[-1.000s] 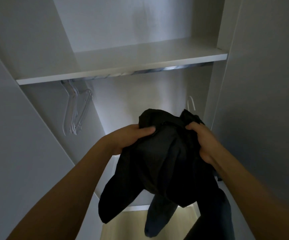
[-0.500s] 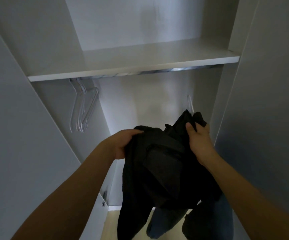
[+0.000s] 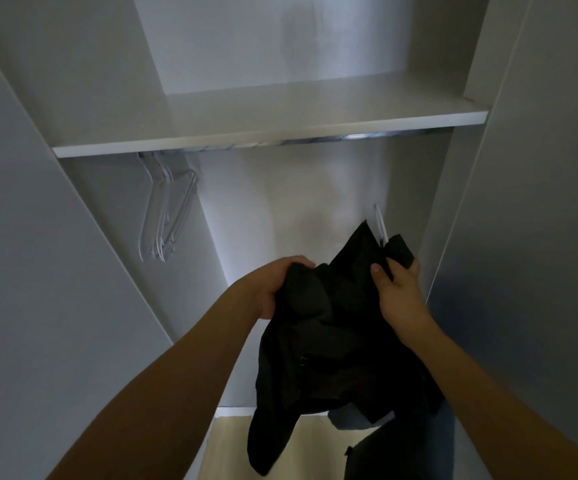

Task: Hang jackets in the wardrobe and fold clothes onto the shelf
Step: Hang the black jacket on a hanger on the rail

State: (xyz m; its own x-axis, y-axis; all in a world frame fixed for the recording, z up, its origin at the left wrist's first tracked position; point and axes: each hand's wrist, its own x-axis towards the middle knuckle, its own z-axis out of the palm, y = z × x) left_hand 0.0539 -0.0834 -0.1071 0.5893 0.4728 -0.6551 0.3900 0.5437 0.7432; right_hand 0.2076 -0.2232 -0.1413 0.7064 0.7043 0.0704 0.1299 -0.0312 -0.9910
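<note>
Gripping one jacket [image 3: 332, 334], two hands.

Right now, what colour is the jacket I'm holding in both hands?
Plain black, with no visible pattern; the jacket shows best in the head view.

White hanger [image 3: 381, 226] mostly hidden behind black jacket [image 3: 332, 341]; rail ends unseen.

Both bare forearms are reaching up and away from the near edge toward the middle of the scene. The left hand [image 3: 273, 289] is curling its fingers over a bunch of the black jacket [image 3: 332, 341], knuckles up. The right hand [image 3: 398, 289] is sitting slightly farther and higher, its grip pinching the fabric between thumb and fingers, thumb pointing up on the left side.
</note>
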